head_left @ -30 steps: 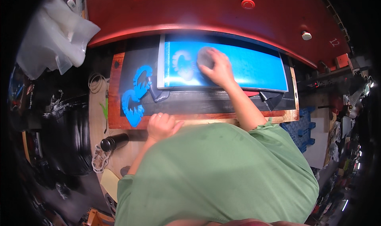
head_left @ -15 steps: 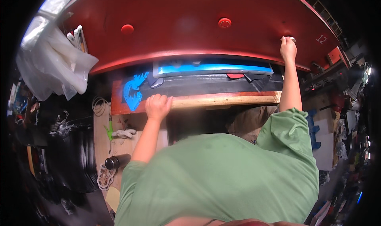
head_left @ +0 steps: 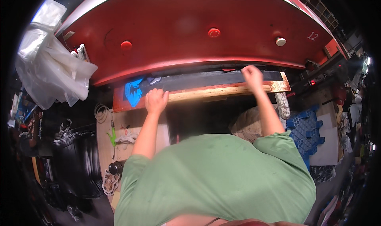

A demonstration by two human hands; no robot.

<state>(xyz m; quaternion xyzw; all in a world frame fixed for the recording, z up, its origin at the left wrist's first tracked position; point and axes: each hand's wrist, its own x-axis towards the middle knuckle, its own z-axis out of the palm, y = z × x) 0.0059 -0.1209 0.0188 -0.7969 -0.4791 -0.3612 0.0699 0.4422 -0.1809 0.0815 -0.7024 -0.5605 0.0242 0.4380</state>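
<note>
My left hand rests on the wooden strip along the front edge of a shelf, its fingers curled over the wood. Farther right, my right hand is above the dark shelf top, fingers bent together. A thin dark piece shows by its fingertips; whether they hold it is unclear. Just left of that hand a red piece peeks out below the machine's edge. Blue jagged flat shapes lie at the shelf's left end. A white knob sits on the red machine panel.
Two red buttons, a plain one and a ringed one, stand out from the panel. Clear plastic bags hang at left. Below them are a green-handled tool, gloves and a black bottle. A blue plastic pallet is at right.
My right hand has let go of the white knob and come down and left to the shelf. The blue panel with a grey frame is no longer visible. My left hand stays on the strip.
</note>
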